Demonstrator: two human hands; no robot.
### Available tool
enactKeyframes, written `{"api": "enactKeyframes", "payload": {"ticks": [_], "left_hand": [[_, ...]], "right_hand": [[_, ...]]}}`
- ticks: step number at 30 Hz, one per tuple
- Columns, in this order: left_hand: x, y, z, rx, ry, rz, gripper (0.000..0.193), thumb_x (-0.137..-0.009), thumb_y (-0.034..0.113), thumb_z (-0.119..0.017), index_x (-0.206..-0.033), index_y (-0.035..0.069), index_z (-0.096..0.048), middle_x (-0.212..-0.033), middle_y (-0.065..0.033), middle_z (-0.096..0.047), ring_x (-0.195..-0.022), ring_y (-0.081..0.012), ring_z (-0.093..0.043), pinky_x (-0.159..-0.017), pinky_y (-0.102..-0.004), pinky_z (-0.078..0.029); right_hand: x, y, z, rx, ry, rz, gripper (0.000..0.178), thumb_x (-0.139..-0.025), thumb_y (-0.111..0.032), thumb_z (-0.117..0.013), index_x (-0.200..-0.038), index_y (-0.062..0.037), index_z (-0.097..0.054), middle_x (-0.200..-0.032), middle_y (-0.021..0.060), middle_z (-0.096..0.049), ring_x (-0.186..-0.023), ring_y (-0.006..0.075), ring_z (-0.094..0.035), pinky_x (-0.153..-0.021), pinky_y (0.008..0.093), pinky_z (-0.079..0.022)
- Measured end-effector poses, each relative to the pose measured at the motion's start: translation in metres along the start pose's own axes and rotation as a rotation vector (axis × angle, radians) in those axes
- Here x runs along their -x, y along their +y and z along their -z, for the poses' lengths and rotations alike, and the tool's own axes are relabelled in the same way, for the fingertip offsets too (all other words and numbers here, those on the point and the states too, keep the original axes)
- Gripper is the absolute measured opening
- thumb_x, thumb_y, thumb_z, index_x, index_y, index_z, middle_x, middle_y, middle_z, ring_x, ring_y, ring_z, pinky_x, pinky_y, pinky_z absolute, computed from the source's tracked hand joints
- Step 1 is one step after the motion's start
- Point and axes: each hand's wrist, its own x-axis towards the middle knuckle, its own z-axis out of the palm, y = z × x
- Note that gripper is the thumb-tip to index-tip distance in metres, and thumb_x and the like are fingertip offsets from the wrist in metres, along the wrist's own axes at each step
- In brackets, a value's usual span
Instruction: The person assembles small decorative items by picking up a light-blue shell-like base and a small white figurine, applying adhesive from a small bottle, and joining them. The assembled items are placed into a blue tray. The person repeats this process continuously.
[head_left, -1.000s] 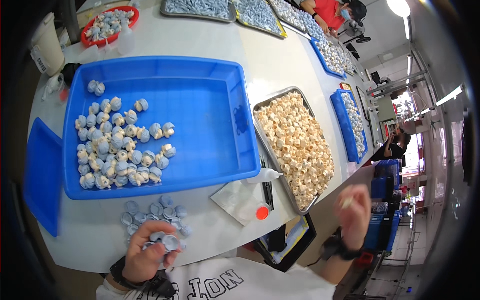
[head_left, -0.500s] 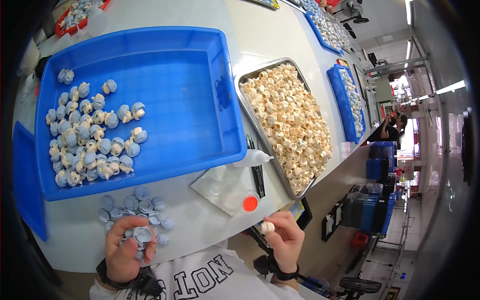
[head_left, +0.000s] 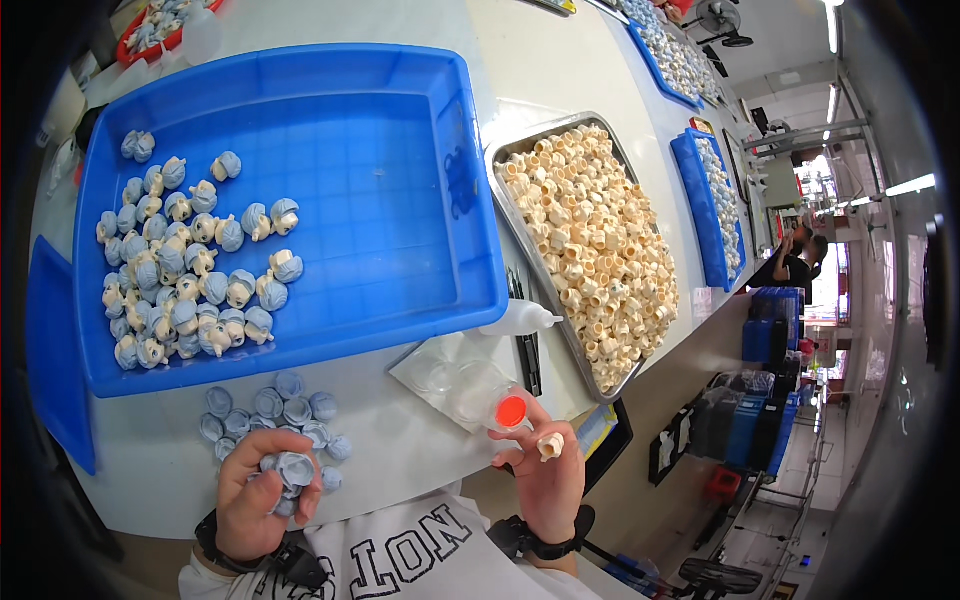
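Note:
My left hand (head_left: pixel 252 497) is closed around several pale-blue hollow hair pieces (head_left: pixel 293 470), the top one with its opening upward. My right hand (head_left: pixel 548 490) holds a small cream doll head piece (head_left: pixel 550 446), its hollow opening showing. The fingers of that hand reach to a clear round pot with a red-orange top (head_left: pixel 511 411); whether they touch it I cannot tell. Loose blue hair pieces (head_left: pixel 268 403) lie on the table beyond my left hand. A metal tray (head_left: pixel 497 150) heaped with cream head pieces (head_left: pixel 590 240) stands beyond my right hand.
A large blue bin (head_left: pixel 370 200) holds joined blue-and-cream heads (head_left: pixel 190 270) on its left side. Between bin and tray lie a white squeeze bottle (head_left: pixel 522 318) and dark tweezers (head_left: pixel 529 365). Farther off are another blue tray (head_left: pixel 705 210) and a person (head_left: pixel 795 262).
My right hand has moved left and turned, bringing its fingers to the red-topped pot with the cream head piece still held. My left hand stays around the hair pieces. The view has shifted slightly.

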Motion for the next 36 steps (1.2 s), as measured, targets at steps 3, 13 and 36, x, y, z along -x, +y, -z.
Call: {"api": "enactKeyframes", "payload": {"ticks": [3, 13, 36], "left_hand": [[-0.001, -0.001, 0.0, 0.026, 0.008, 0.004, 0.041, -0.086, 0.028, -0.054, -0.11, -0.004, -0.046, -0.083, -0.0136, -0.056, -0.064, -0.015, -0.052, -0.05, -0.0261, -0.04], [-0.001, -0.002, 0.001, 0.032, -0.02, 0.052, 0.037, -0.086, 0.022, -0.054, -0.11, -0.004, -0.047, -0.083, -0.0148, -0.056, -0.066, -0.0154, -0.053, -0.052, -0.0266, -0.041], [-0.001, -0.002, 0.002, 0.029, -0.02, 0.061, 0.036, -0.085, 0.022, -0.053, -0.109, -0.004, -0.046, -0.082, -0.0152, -0.056, -0.066, -0.0148, -0.053, -0.052, -0.0261, -0.041]], "right_hand": [[-0.005, 0.004, 0.0, -0.008, -0.028, 0.012, 0.041, -0.09, -0.04, -0.045, -0.096, -0.0001, -0.051, -0.136, 0.0274, -0.028, -0.099, 0.0285, -0.056, -0.076, 0.0364, -0.05], [-0.016, 0.002, -0.009, 0.059, -0.043, 0.048, 0.042, -0.09, -0.04, -0.043, -0.095, 0.0016, -0.051, -0.132, 0.0312, -0.032, -0.094, 0.0238, -0.058, -0.077, 0.0362, -0.05], [-0.016, 0.015, -0.002, 0.378, 0.052, 0.302, 0.03, -0.091, -0.029, -0.045, -0.091, 0.0001, -0.05, -0.11, 0.021, -0.052, -0.077, 0.0174, -0.056, -0.066, 0.0283, -0.048]]}}
